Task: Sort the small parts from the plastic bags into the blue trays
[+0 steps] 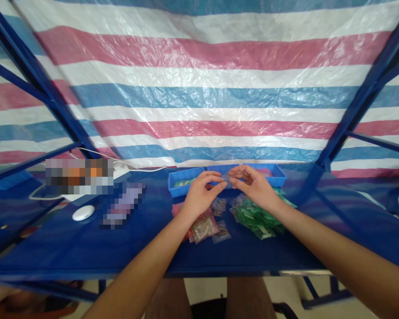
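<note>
Over the front of the blue bins, my left hand (204, 189) and my right hand (252, 184) face each other, fingertips pinched on a small clear plastic bag (225, 178). What the bag contains is too small to make out. Below my left hand lies a pile of red-edged clear packets (204, 227). Small clear bags with thin, gold-coloured pieces, one of them a loose bag (221, 232), lie beside that pile. Under my right hand and wrist spreads a heap of green packets (259, 217), partly hidden by the hand.
A left blue bin (174, 191) holds green packets; a right blue bin (279, 180) has something pink inside. Between them stands a middle bin (216, 168). A white mouse (83, 213), a pixelated flat object (124, 204) and white cables (146, 169) lie left. Blue metal posts (350, 95) flank the table.
</note>
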`<state>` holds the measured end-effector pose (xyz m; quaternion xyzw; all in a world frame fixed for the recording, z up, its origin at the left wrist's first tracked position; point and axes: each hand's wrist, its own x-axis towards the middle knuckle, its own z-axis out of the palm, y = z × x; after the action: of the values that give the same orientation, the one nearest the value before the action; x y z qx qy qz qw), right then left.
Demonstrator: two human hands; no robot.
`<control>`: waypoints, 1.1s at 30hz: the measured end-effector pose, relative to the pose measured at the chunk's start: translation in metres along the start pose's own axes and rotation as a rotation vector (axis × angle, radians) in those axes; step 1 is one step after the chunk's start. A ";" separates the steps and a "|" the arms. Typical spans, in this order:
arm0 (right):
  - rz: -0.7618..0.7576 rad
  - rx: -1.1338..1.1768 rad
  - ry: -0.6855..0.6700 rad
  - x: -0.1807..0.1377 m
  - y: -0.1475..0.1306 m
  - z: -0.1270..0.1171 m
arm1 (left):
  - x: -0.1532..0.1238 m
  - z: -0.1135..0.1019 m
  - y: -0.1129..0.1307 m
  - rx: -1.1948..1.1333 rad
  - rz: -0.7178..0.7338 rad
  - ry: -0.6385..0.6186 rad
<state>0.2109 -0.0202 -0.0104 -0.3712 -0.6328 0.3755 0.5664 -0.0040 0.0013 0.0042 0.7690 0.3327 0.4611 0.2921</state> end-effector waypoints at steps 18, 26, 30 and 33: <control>-0.005 0.000 -0.030 -0.007 -0.011 0.009 | -0.002 -0.005 0.015 0.115 0.047 -0.067; -0.292 -0.347 -0.053 -0.021 -0.036 0.020 | -0.007 -0.013 0.028 0.207 0.051 -0.058; -0.297 -0.360 -0.026 -0.021 -0.041 0.022 | -0.008 -0.017 0.030 0.157 0.060 -0.034; -0.316 -0.400 -0.010 -0.020 -0.040 0.021 | -0.007 -0.020 0.029 0.178 0.091 -0.042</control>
<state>0.1899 -0.0565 0.0148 -0.3705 -0.7474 0.1515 0.5302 -0.0179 -0.0184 0.0307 0.8158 0.3309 0.4263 0.2081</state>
